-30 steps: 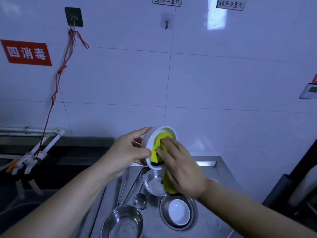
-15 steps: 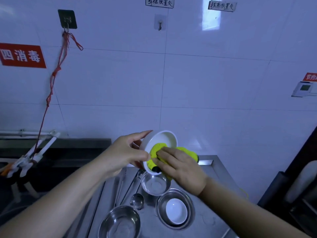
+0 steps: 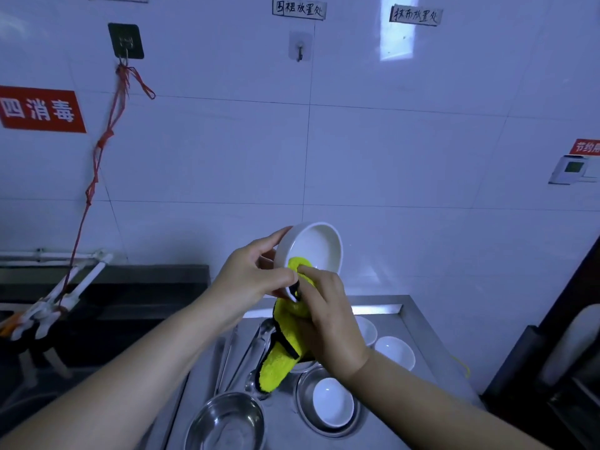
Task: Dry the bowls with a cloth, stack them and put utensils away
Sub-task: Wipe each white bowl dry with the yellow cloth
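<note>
Lowered, right hand [image 3: 328, 319] wipes cloth [image 3: 282, 355] inside left hand's [image 3: 253, 277] tilted bowl [image 3: 316, 248].

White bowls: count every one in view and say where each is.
4. One held white bowl being wiped; one nested bowl inside a steel bowl; two behind the right forearm. More may be hidden.
</note>
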The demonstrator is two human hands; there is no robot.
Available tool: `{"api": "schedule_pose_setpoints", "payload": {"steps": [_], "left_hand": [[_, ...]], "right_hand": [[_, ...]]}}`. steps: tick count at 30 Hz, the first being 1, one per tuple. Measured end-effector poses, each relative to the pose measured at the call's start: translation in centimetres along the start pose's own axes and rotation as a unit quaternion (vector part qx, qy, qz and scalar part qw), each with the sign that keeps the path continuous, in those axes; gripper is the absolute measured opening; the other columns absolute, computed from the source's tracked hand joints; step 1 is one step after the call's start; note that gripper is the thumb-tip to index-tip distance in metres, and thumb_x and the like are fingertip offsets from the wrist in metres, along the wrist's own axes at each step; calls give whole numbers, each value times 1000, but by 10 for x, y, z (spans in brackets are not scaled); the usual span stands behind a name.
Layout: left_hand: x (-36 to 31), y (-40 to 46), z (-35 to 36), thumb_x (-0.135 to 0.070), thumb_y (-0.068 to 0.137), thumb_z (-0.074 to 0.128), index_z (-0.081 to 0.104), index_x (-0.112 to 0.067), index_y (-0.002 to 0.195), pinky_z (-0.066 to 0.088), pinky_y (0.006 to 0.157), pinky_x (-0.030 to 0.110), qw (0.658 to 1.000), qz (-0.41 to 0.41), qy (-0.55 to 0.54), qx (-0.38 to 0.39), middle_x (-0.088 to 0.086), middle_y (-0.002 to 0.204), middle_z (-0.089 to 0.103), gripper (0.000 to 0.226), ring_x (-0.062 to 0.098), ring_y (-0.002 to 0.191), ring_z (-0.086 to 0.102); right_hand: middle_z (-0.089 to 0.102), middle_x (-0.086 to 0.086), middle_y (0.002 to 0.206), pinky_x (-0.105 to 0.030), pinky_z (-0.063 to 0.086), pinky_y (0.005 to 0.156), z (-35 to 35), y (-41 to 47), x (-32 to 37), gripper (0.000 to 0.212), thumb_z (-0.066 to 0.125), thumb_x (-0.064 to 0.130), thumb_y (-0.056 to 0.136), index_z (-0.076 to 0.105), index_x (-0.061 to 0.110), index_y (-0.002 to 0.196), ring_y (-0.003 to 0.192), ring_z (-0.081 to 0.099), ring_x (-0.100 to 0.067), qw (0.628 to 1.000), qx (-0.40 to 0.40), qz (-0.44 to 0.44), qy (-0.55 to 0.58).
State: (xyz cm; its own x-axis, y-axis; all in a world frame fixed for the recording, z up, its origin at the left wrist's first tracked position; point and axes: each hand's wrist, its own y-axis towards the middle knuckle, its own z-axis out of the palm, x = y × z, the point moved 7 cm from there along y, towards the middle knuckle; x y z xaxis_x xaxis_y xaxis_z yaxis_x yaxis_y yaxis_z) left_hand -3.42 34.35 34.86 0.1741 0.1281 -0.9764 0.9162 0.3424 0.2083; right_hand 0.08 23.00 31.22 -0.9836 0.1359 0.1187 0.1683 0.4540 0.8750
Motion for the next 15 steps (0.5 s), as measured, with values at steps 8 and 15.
{"api": "schedule_pose_setpoints", "payload": {"steps": [8, 15], "left_hand": [[-6, 11, -9, -34, 53, 73, 66, -29, 114, 52, 72, 22, 997, -16, 31, 72, 8, 105, 71, 62, 16, 92, 66], [0, 4, 8, -27, 69, 66, 65, -31, 117, 49, 96, 45, 997, 74, 10, 20, 16, 102, 69, 48, 32, 101, 62]], "right_hand": [[50, -12, 121, -38, 45, 82, -9, 5, -21, 33, 54, 2, 93, 49, 6, 125, 92, 52, -31, 956, 76, -247, -138], [60, -11, 116, -27, 41, 85, -10, 10, -5, 34, 52, 11, 84, 60, 8, 117, 94, 52, -26, 999, -27, 22, -12]]}}
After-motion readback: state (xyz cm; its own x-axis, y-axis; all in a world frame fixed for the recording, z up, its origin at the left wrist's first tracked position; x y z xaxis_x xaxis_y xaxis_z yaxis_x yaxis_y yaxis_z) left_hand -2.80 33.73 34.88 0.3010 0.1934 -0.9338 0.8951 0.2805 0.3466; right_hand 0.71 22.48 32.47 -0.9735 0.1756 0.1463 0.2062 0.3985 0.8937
